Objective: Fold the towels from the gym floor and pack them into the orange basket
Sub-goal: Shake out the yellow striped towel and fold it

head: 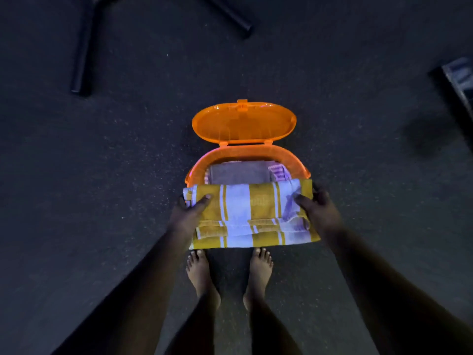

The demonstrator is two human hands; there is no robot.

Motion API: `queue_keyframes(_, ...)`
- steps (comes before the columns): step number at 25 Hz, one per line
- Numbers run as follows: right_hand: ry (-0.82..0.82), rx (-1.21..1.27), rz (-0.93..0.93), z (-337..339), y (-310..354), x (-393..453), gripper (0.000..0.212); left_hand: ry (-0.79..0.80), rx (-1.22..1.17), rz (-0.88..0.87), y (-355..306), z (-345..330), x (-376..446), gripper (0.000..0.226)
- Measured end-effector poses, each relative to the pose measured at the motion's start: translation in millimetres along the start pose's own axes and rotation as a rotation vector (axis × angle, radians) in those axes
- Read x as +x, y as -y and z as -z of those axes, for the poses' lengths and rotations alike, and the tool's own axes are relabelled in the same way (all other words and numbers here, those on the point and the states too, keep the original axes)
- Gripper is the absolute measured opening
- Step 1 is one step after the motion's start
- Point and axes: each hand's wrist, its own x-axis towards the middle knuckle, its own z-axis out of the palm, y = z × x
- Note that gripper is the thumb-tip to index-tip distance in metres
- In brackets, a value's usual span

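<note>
Left hand (190, 210): clamped on the towel's left edge, thumb on top.
Towel (252, 213): folded, held over the basket's near rim.
Basket (247, 153): on the floor, lid (243, 123) open backward; near rim hidden, a grey towel (239, 172) partly seen inside.
Right hand (316, 207): gripped on the right edge.
Floor (128, 162): open room on both sides.

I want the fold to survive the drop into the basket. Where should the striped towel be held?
Hold the yellow-and-white striped towel at its two short ends, from either side, as the left hand and right hand do: its stacked layers stay pinched together.
</note>
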Motion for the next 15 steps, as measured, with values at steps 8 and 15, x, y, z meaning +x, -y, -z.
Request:
queue_keyframes(8,-0.09,-0.196,0.15,-50.4,-96.2,148.2,0.055,-0.013,0.231,-0.3,68.6,-58.6,151.3,0.052)
queue_keyframes(15,-0.273,-0.956,0.65,-92.5,-106.5,135.6,0.065,-0.044,1.069,-0.704,93.5,-85.7,168.8,0.076)
